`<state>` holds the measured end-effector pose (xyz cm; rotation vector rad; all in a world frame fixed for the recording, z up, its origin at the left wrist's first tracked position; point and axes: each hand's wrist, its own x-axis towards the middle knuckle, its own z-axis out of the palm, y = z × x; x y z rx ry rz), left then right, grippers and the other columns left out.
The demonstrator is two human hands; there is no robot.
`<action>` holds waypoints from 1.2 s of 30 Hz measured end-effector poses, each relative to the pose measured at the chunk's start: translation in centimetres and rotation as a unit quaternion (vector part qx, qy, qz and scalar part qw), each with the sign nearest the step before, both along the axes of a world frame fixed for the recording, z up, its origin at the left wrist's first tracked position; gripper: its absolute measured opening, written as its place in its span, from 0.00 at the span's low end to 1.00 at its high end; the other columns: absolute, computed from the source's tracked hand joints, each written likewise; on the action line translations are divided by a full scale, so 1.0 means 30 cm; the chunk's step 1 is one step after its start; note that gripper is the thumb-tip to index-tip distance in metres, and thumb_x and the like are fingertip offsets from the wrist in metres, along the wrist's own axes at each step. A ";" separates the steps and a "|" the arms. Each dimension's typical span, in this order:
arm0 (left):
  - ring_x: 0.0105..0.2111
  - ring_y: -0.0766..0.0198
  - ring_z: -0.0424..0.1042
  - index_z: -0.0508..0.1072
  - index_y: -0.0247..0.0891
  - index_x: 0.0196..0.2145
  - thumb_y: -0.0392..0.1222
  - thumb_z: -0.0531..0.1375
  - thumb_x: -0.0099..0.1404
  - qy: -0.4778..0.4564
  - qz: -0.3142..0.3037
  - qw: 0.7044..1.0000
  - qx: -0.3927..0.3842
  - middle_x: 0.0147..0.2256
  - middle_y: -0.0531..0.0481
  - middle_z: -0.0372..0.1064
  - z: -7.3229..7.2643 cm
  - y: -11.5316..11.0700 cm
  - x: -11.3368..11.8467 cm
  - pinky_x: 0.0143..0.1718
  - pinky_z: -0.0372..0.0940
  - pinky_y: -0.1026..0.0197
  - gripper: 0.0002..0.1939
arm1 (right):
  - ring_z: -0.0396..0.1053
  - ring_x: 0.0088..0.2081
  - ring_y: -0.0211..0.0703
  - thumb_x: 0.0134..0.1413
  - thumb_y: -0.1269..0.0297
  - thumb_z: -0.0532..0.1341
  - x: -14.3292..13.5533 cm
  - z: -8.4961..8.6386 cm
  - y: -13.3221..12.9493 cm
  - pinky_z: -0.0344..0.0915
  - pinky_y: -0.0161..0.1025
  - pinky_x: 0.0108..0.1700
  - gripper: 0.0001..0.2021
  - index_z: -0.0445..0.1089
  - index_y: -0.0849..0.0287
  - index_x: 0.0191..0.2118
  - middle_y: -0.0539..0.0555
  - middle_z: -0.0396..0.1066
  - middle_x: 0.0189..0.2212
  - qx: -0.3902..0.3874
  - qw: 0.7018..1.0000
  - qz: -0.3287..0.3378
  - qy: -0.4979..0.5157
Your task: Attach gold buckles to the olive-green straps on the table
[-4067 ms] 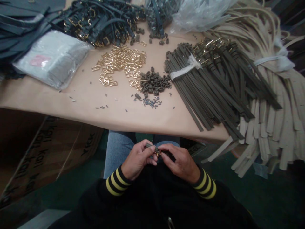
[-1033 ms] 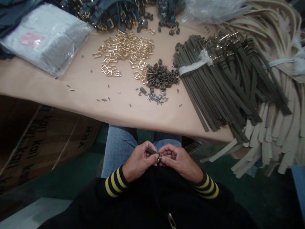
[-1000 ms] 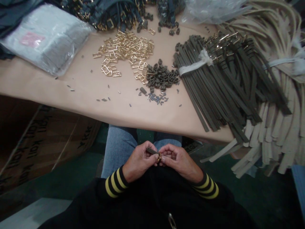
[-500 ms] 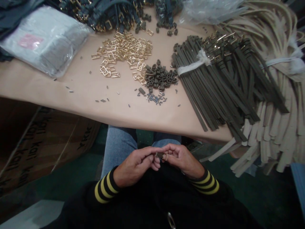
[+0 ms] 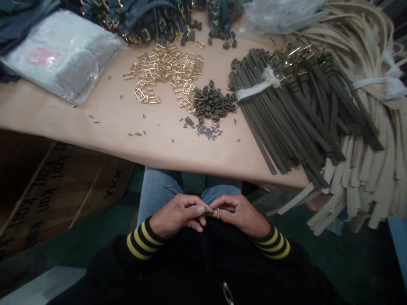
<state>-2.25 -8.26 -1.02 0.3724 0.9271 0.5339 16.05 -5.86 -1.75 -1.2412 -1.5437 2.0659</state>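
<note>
Above the lap my two hands meet over a small dark olive strap piece (image 5: 208,211) with a gold buckle (image 5: 216,213) at it. My left hand (image 5: 179,215) pinches the dark piece between thumb and fingers. Closed around the buckle side is my right hand (image 5: 243,215), its thumb and fingertips by the gold frame. Fingers hide most of the strap and buckle. On the table beyond lie a heap of gold buckles (image 5: 168,65), a pile of dark olive loops (image 5: 213,101) and small metal pins (image 5: 208,130).
Bundled olive straps (image 5: 276,118) and beige straps (image 5: 378,178) hang over the right of the table (image 5: 133,148). A plastic-wrapped packet (image 5: 63,53) lies at the left, near dark blue straps (image 5: 140,21). A cardboard box (image 5: 79,186) stands below the table edge.
My left hand has drawn back slightly to the left, its thumb now on top of the dark piece. The gold buckle shows more clearly between the hands.
</note>
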 end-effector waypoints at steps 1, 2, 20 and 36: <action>0.22 0.71 0.66 0.73 0.30 0.25 0.46 0.65 0.44 0.005 0.000 1.000 -0.006 0.23 0.50 0.68 0.003 -0.001 0.001 0.22 0.65 0.70 0.15 | 0.66 0.28 0.37 0.45 0.63 0.60 0.000 -0.001 0.000 0.61 0.34 0.32 0.10 0.71 0.64 0.31 0.53 0.71 0.26 0.020 1.000 0.009 -0.012; 0.24 0.71 0.67 0.73 0.30 0.24 0.46 0.65 0.44 0.014 0.001 1.000 -0.010 0.24 0.50 0.68 0.007 -0.001 0.003 0.23 0.65 0.69 0.15 | 0.66 0.29 0.37 0.45 0.63 0.60 -0.001 -0.001 -0.001 0.61 0.34 0.33 0.09 0.71 0.64 0.32 0.53 0.71 0.27 0.036 0.999 0.017 -0.022; 0.19 0.73 0.65 0.62 0.33 0.23 0.40 0.62 0.47 0.164 0.068 0.982 0.059 0.18 0.59 0.63 0.021 -0.001 0.068 0.24 0.62 0.68 0.12 | 0.66 0.30 0.38 0.45 0.69 0.56 -0.019 0.006 0.007 0.62 0.35 0.34 0.01 0.63 0.61 0.26 0.52 0.67 0.26 0.120 0.991 -0.003 -0.068; 0.18 0.72 0.63 0.59 0.35 0.22 0.37 0.59 0.50 0.214 0.037 0.966 0.144 0.18 0.58 0.60 0.001 -0.002 0.064 0.20 0.59 0.68 0.09 | 0.66 0.31 0.40 0.46 0.66 0.57 0.004 0.010 0.028 0.63 0.37 0.36 0.05 0.66 0.62 0.29 0.54 0.70 0.28 0.074 0.995 0.037 -0.051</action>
